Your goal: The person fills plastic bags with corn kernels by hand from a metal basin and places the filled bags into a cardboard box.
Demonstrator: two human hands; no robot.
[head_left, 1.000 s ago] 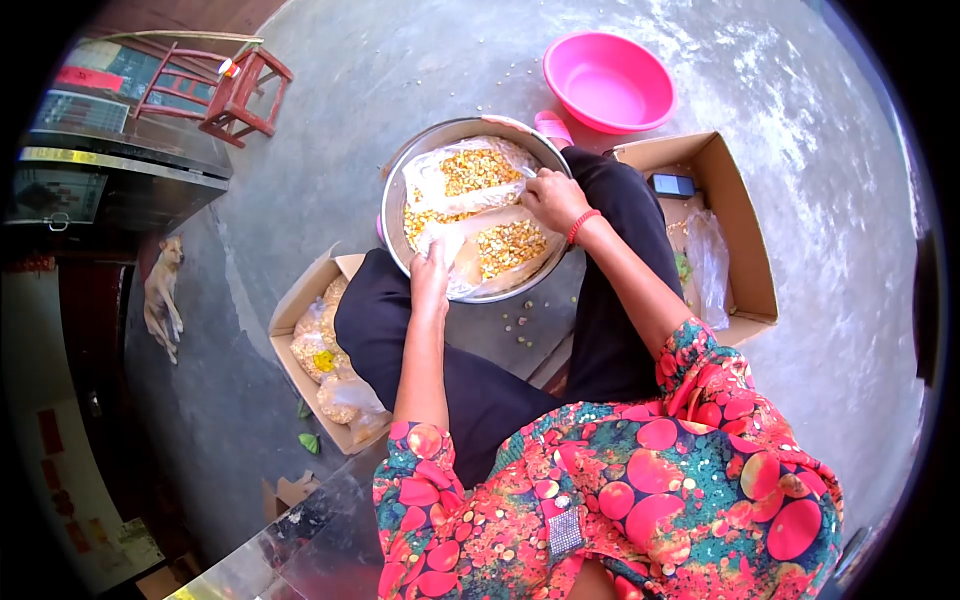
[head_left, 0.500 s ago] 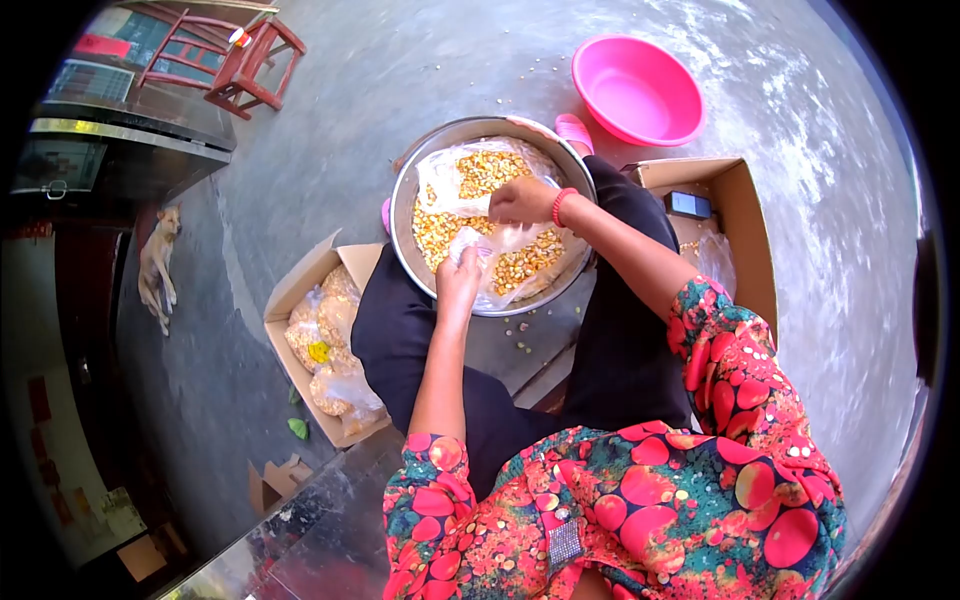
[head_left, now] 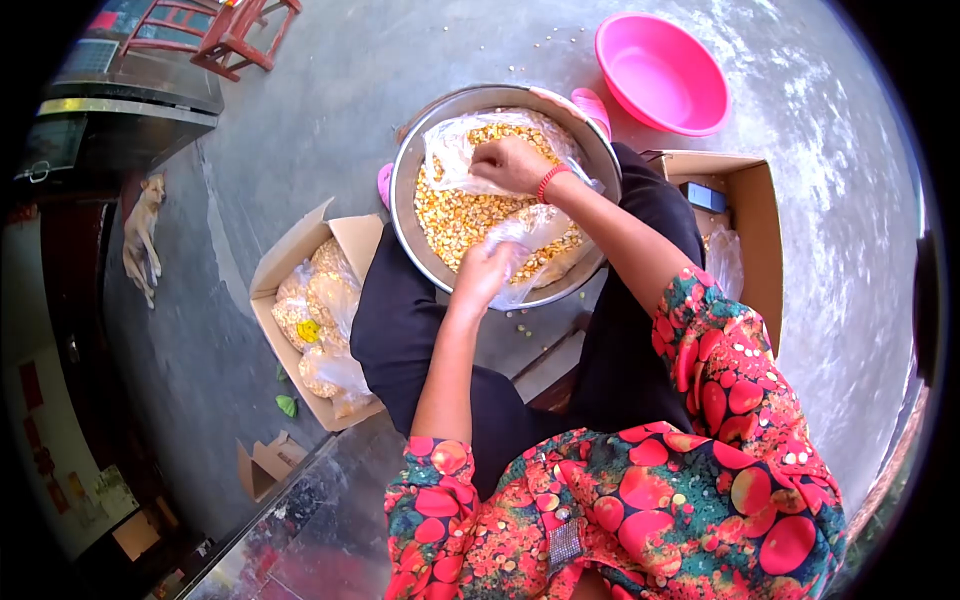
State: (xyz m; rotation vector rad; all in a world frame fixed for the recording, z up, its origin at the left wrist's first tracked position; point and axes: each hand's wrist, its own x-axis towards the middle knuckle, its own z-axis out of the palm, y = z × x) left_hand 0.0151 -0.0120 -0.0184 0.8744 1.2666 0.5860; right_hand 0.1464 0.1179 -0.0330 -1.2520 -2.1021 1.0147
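A round metal basin [head_left: 405, 215] rests at my knees, with yellow corn kernels [head_left: 455, 222] spread inside it. Thin clear plastic lies over part of the corn. At the basin's near side, my left hand [head_left: 484, 272] is closed on a clear plastic bag [head_left: 530, 235] that has kernels under or in it. My right hand [head_left: 512, 166], with a red bracelet at the wrist, is over the upper middle of the basin. Its fingers are curled at the edge of the upper plastic sheet [head_left: 448, 150]; what they hold is hidden.
On the left stands a cardboard box [head_left: 262, 290] with bagged corn. Another box [head_left: 762, 240] on the right holds a phone-like device [head_left: 704, 197] and plastic. A pink tub [head_left: 663, 75] is beyond it. A dog [head_left: 142, 240] lies far left, below a red chair [head_left: 232, 38].
My right hand has moved from the basin's right rim to its upper middle. My left hand has shifted right with the plastic bag. More loose corn shows in the middle of the basin.
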